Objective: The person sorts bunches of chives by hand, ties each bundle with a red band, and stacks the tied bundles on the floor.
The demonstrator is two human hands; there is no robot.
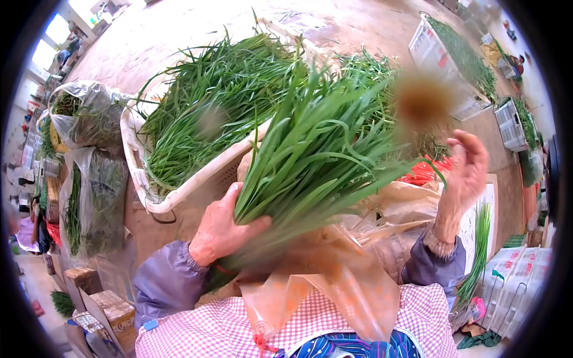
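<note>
A thick bunch of green garlic chives (316, 149) lies across my lap, its leaves fanning up and to the right. My left hand (230, 227) is closed around the lower part of this bunch, thumb on top. To the right, my right hand (465, 170) is raised with its fingers loosely curved and apart, holding nothing that I can see. One long leaf tip comes close to its palm side. Red ties (427, 172) lie just left of that hand. Under the bunch, a translucent plastic sheet (322, 298) covers part of a checked apron (197, 328).
A white plastic crate (185, 200) heaped with loose chives (227, 83) stands ahead. Filled plastic bags (98, 197) stand at the left beside a wooden stool (110, 310). More crates (441, 65) are at the far right. A small chive bundle (476, 256) stands right of my forearm.
</note>
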